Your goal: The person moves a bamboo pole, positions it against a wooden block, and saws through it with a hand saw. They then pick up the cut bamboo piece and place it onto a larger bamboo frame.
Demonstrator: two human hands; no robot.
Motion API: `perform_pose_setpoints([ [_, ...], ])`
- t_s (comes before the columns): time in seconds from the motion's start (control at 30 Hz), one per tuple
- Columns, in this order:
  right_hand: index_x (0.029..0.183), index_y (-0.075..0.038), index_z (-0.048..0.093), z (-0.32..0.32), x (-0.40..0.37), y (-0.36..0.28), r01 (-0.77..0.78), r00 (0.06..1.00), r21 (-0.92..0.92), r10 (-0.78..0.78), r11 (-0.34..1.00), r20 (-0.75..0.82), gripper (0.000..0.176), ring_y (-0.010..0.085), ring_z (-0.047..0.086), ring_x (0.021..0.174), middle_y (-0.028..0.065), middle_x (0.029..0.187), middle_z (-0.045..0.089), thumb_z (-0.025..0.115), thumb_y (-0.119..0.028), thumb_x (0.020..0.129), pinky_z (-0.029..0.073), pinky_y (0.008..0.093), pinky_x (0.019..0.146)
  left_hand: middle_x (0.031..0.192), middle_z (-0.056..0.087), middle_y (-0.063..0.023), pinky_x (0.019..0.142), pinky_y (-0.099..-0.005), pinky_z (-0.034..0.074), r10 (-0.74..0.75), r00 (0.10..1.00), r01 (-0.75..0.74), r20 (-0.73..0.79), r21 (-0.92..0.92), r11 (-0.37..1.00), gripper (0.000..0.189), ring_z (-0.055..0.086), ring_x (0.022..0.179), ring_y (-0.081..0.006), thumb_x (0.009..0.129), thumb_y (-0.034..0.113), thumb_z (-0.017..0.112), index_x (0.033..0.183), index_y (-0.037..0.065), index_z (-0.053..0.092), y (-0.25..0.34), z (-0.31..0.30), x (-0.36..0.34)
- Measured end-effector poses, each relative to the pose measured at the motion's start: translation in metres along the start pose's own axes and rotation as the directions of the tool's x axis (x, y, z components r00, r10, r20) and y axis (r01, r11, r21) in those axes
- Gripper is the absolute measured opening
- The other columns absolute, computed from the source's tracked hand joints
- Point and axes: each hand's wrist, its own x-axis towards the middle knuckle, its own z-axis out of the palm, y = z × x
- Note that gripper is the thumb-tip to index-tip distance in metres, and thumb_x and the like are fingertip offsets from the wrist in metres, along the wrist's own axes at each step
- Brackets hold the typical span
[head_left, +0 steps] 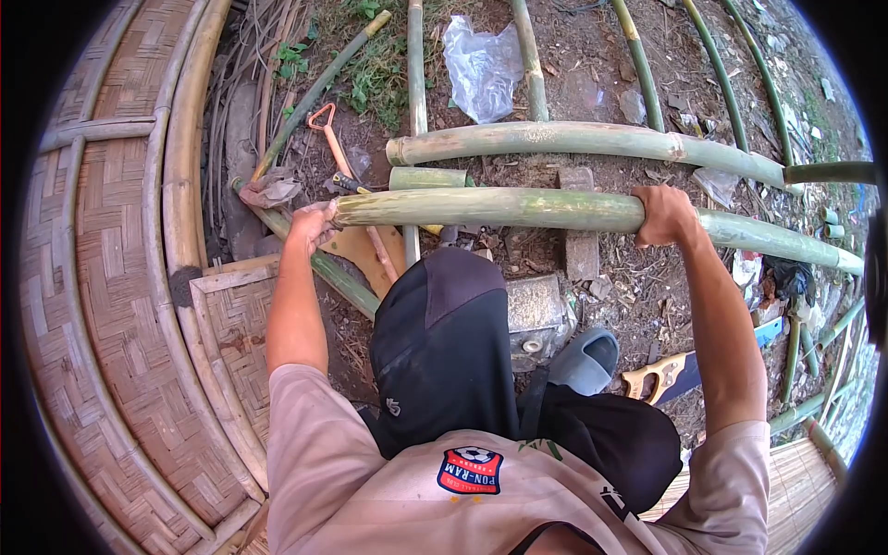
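A thick green bamboo pole (pixel 490 207) lies crosswise in front of my knees, running out to the right. My left hand (pixel 313 225) is wrapped round its left end. Farther along, my right hand (pixel 668 215) grips the same pole from above. Just beyond it, a second bamboo pole (pixel 555 139) lies roughly parallel. Between the two, near the left end, is a short bamboo piece (pixel 427 178). A long tool with an orange handle (pixel 333 143) passes close to my left hand. Under the pole stands a brick (pixel 581 240).
Woven bamboo wall panels (pixel 120 277) fill the left side. A concrete block (pixel 535 305) sits by my sandal (pixel 585 361). On the right lies a handsaw (pixel 680 375). Several thinner bamboo poles (pixel 641 69) stretch away beyond, near a clear plastic bag (pixel 482 69).
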Motion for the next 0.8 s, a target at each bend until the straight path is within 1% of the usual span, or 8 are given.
perform_pose_setpoints([
  [0.2, 0.099, -0.010, 0.071, -0.0013, 0.0011, -0.0001, -0.010, 1.000, 0.000, 0.010, 1.000, 0.028, 0.051, 0.0370, 0.073, 0.091, 0.0170, 0.090, 0.075, 0.084, -0.027, 0.053, 0.058, 0.0457, 0.084, 0.097, 0.072, 0.0034, 0.071, -0.0274, 0.053, 0.002, 1.000, -0.002, -0.012, 0.007, 1.000, 0.023, 0.063, 0.083, -0.0106, 0.098, 0.032, 0.073, 0.113, 0.015, 0.074, -0.0002, -0.0007, 0.0020],
  [0.27, 0.100, -0.010, 0.071, -0.0015, 0.0009, -0.0003, -0.013, 0.999, 0.001, 0.013, 1.000, 0.033, 0.051, 0.0370, 0.073, 0.091, 0.0169, 0.090, 0.075, 0.084, -0.027, 0.053, 0.058, 0.0456, 0.085, 0.108, 0.072, -0.0004, 0.081, -0.0319, 0.055, -0.014, 0.999, 0.014, 0.028, 0.022, 1.000, 0.034, 0.064, 0.094, -0.0148, 0.098, 0.031, 0.072, 0.126, 0.014, 0.069, -0.0004, -0.0030, 0.0046],
  [0.5, 0.100, -0.009, 0.071, -0.0025, 0.0011, -0.0010, -0.019, 0.999, 0.015, 0.019, 1.000, 0.044, 0.051, 0.0365, 0.073, 0.092, 0.0168, 0.090, 0.076, 0.086, -0.026, 0.053, 0.058, 0.0448, 0.085, 0.104, 0.073, 0.0004, 0.077, -0.0300, 0.055, -0.017, 1.000, 0.017, 0.023, 0.027, 1.000, 0.031, 0.065, 0.089, -0.0133, 0.098, 0.032, 0.072, 0.123, 0.013, 0.069, 0.0003, -0.0026, 0.0047],
  [0.57, 0.100, -0.009, 0.071, -0.0027, 0.0013, -0.0010, -0.016, 0.999, 0.013, 0.016, 1.000, 0.035, 0.051, 0.0365, 0.073, 0.092, 0.0169, 0.090, 0.076, 0.086, -0.026, 0.054, 0.058, 0.0447, 0.085, 0.098, 0.073, 0.0013, 0.072, -0.0281, 0.054, -0.005, 1.000, 0.005, 0.019, -0.005, 1.000, 0.026, 0.065, 0.083, -0.0123, 0.097, 0.031, 0.074, 0.115, 0.012, 0.073, -0.0003, -0.0028, 0.0066],
  [0.6, 0.100, -0.009, 0.071, -0.0025, 0.0020, -0.0008, -0.022, 0.999, 0.016, 0.021, 1.000, 0.044, 0.051, 0.0366, 0.073, 0.092, 0.0170, 0.090, 0.076, 0.086, -0.026, 0.053, 0.058, 0.0449, 0.085, 0.098, 0.073, 0.0013, 0.072, -0.0281, 0.054, -0.005, 1.000, 0.005, 0.020, -0.005, 1.000, 0.026, 0.065, 0.083, -0.0123, 0.097, 0.031, 0.074, 0.115, 0.012, 0.073, -0.0008, -0.0032, 0.0073],
  [0.67, 0.099, -0.009, 0.071, -0.0029, 0.0020, -0.0007, -0.028, 0.998, 0.018, 0.027, 0.999, 0.052, 0.051, 0.0366, 0.073, 0.092, 0.0171, 0.090, 0.076, 0.086, -0.026, 0.053, 0.058, 0.0450, 0.085, 0.105, 0.072, 0.0007, 0.077, -0.0289, 0.054, -0.012, 0.999, 0.012, 0.033, 0.017, 1.000, 0.031, 0.065, 0.091, -0.0128, 0.099, 0.032, 0.071, 0.124, 0.014, 0.069, -0.0001, -0.0036, 0.0064],
  [0.8, 0.100, -0.009, 0.071, -0.0032, 0.0009, -0.0016, -0.014, 0.999, -0.003, 0.014, 1.000, 0.037, 0.052, 0.0366, 0.073, 0.092, 0.0170, 0.090, 0.076, 0.086, -0.026, 0.053, 0.058, 0.0452, 0.085, 0.106, 0.072, 0.0010, 0.078, -0.0291, 0.054, -0.016, 0.999, 0.015, 0.034, 0.023, 1.000, 0.031, 0.065, 0.092, -0.0125, 0.099, 0.032, 0.070, 0.124, 0.014, 0.070, 0.0003, -0.0035, 0.0059],
])
